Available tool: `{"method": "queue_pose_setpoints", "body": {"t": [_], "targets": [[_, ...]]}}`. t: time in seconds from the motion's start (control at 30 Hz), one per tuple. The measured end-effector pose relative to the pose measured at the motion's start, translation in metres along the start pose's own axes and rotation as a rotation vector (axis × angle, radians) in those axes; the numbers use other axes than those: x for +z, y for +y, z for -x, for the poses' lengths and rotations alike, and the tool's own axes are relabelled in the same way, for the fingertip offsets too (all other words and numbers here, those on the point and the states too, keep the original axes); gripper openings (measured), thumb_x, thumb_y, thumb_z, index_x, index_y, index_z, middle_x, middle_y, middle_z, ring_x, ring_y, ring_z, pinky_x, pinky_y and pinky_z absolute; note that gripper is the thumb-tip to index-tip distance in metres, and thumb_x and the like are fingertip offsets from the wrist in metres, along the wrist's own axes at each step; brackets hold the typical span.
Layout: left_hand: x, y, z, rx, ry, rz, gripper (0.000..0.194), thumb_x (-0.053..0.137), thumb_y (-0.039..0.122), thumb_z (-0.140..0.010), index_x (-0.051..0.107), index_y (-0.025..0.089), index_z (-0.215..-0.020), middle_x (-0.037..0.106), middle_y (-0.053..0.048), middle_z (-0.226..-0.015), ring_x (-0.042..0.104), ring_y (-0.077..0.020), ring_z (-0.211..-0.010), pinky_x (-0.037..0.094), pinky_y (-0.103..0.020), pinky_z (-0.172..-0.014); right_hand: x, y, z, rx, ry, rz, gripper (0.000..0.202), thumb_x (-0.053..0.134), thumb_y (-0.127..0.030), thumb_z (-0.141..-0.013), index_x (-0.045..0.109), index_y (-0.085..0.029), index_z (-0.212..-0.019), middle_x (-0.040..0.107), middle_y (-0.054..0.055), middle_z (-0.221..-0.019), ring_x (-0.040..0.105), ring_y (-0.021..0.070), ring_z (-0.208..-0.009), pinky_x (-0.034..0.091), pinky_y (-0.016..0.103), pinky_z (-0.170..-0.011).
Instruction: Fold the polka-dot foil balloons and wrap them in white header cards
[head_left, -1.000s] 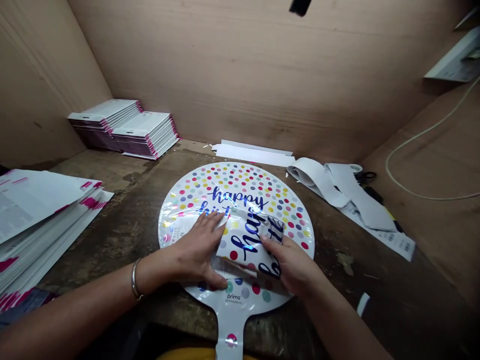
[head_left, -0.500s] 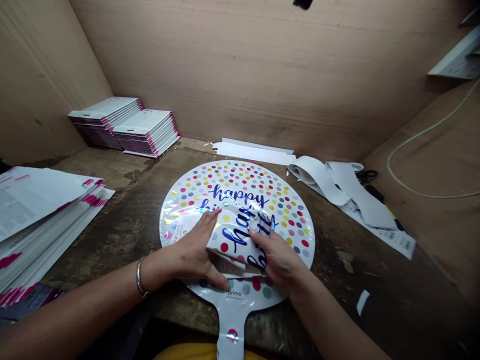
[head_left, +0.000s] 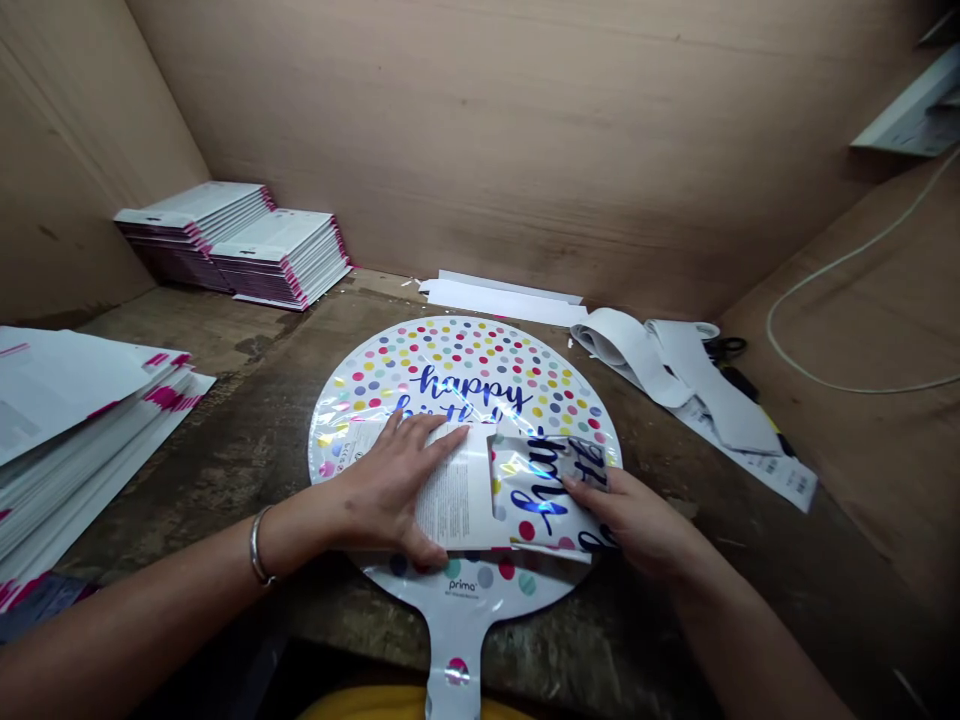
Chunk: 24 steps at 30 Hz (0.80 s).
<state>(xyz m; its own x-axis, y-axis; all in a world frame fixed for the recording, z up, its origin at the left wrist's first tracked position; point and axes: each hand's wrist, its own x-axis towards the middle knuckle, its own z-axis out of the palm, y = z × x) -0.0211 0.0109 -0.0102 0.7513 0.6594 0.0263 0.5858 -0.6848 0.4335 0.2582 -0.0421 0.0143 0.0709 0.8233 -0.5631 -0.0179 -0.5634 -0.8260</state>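
A round, dotted foil balloon [head_left: 450, 350] with "happy" lettering lies flat on the table, its tail toward me. Across its lower half rests a white printed card sleeve [head_left: 450, 500]. My left hand [head_left: 397, 480] is spread over the sleeve, fingers apart, pressing on it. At the sleeve's right side, my right hand [head_left: 637, 510] pinches a folded dotted foil balloon [head_left: 547, 490] with dark blue lettering. The folded foil's left edge meets the sleeve's cut-out edge; how much lies inside is hidden.
Two stacks of white and pink sleeves [head_left: 262, 240] stand at the back left, and a larger pile [head_left: 90, 420] lies nearer left. Paper strips [head_left: 502, 298] lie by the back wall. A label roll [head_left: 637, 355], scissors [head_left: 726, 347] and a cutter [head_left: 780, 432] are at the right.
My right hand has moved right with the folded foil, uncovering the printed card under my left hand. My left hand's fingers have spread over the card. The view has shifted slightly.
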Motion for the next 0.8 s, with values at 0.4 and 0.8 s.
{"method": "queue_pose_setpoints", "body": {"t": [0.4, 0.8], "targets": [[0.001, 0.005, 0.000, 0.032, -0.040, 0.018, 0.124, 0.076, 0.064, -0.045, 0.018, 0.022, -0.146, 0.022, -0.019, -0.146, 0.018, -0.0437, -0.133, 0.008, -0.060, -0.107, 0.022, 0.000, -0.003, -0.074, -0.014, 0.392, 0.029, 0.061, -0.040, -0.075, 0.045, -0.020, -0.062, 0.051, -0.006, -0.038, 0.046, 0.0085, -0.029, 0.034, 0.016, -0.030], [-0.004, 0.009, -0.007, 0.270, -0.150, 0.069, 0.105, 0.071, 0.065, -0.055, 0.029, 0.025, -0.143, 0.022, -0.015, -0.150, 0.015, -0.0409, -0.137, 0.004, -0.061, -0.108, 0.045, -0.005, -0.003, -0.475, -0.005, 0.943, 0.016, 0.055, -0.023, -0.076, 0.068, -0.019, -0.069, 0.069, 0.006, -0.073, 0.064, 0.0206, -0.071, 0.049, 0.031, -0.065]]}}
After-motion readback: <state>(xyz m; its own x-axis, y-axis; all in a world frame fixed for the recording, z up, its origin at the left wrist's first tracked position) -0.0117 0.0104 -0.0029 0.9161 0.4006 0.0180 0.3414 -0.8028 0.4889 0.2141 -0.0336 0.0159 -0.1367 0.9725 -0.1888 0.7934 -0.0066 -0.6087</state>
